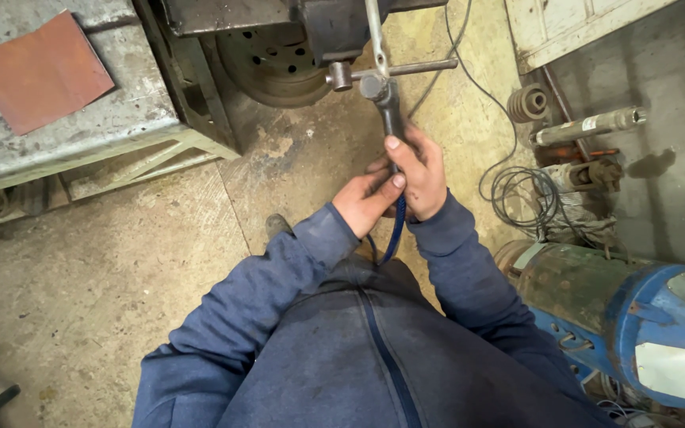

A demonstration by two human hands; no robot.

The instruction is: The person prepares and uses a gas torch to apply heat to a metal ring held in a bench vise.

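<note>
Two hands meet on one tool in front of the person's chest. The right hand (420, 176) wraps around the dark handle of a pneumatic tool (391, 111), its thumb laid up along the shaft and its fingers curled tight around it. The left hand (368, 202) sits just below and beside it, touching it, with its fingers clenched on the lower end of the same handle where a blue hose (395, 230) leaves the tool and drops toward the blue jacket.

The tool's head points away from the person and meets a steel T-bar (394, 71), whose crosspiece runs left to right and carries a socket at its left end. A bright thin rod (376, 36) rises from that joint toward the top edge. Behind the joint hangs a dark machine body, and beside it a round perforated wheel disc (269, 62) stands against the concrete floor.

To the left, a grey metal workbench (81, 127) bears a reddish sheet (37, 70). To the right lie a coil of black cable (521, 194), a grooved pulley (529, 101), a metal cylinder (588, 125), and a rusty blue-painted motor housing (636, 309).
</note>
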